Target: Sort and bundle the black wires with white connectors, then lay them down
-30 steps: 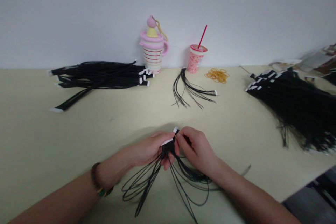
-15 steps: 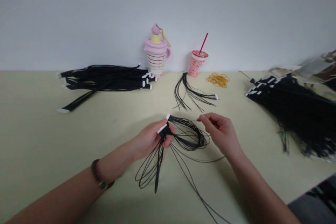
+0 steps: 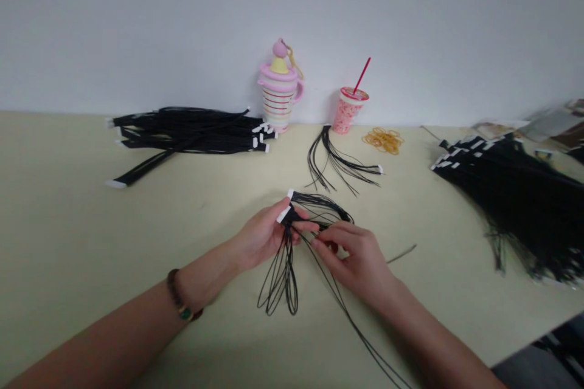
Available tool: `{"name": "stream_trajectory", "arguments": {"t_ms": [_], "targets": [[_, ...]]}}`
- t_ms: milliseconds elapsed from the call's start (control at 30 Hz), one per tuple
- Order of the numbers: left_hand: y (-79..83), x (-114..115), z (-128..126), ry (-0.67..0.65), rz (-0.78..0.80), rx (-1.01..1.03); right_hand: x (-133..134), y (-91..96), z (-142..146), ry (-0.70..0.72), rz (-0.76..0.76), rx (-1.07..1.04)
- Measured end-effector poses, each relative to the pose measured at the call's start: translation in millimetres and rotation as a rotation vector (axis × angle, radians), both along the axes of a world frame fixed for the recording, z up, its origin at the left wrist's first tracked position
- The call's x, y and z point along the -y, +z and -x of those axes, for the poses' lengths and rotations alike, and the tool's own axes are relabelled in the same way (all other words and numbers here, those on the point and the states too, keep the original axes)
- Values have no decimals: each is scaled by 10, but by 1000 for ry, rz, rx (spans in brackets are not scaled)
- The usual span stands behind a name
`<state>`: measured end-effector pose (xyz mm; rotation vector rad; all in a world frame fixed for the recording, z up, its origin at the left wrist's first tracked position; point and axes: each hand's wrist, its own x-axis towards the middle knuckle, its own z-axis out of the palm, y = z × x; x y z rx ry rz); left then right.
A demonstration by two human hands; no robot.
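Note:
My left hand (image 3: 262, 235) is closed on a looped bundle of thin black wires (image 3: 283, 267) with white connectors (image 3: 285, 211) at its top. Loops of the bundle hang down onto the table below my fingers. My right hand (image 3: 353, 258) sits just right of it, fingers pinched on a few of the black wires (image 3: 335, 298) that trail off toward the lower right. The two hands almost touch.
A pale yellow table (image 3: 68, 225) holds a stack of black wire bundles (image 3: 182, 130) at back left, a big heap of black wires (image 3: 515, 194) at right, and a small loose wire bundle (image 3: 337, 161). By the wall stand a pink striped cup (image 3: 279, 94), a drink cup with straw (image 3: 349, 109) and rubber bands (image 3: 384, 139).
My right hand drew wires out to the right, then came back down and left beside my left hand. The left hand kept hold of the bundle.

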<state>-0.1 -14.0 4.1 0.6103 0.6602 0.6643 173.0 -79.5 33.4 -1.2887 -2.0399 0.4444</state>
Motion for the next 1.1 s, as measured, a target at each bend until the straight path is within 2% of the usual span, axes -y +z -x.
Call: {"name": "stream_trajectory", "arguments": {"t_ms": [100, 200, 633, 900, 1033, 1100], "targets": [[29, 14, -21, 15, -11, -9, -12, -118, 55, 31, 16, -28], [37, 13, -34, 20, -26, -7, -20, -161, 68, 28, -8, -31], [-58, 26, -21, -14, -133, 3, -12, -179, 73, -15, -49, 10], [-88, 24, -8, -4, -136, -29, -20, -74, -26, -13, -96, 105], [-92, 14, -12, -7, -139, -54, -36, -30, -62, 5, -40, 56], [-71, 10, -12, -15, -135, -63, -38, 7, -69, 5, 75, -30]]}}
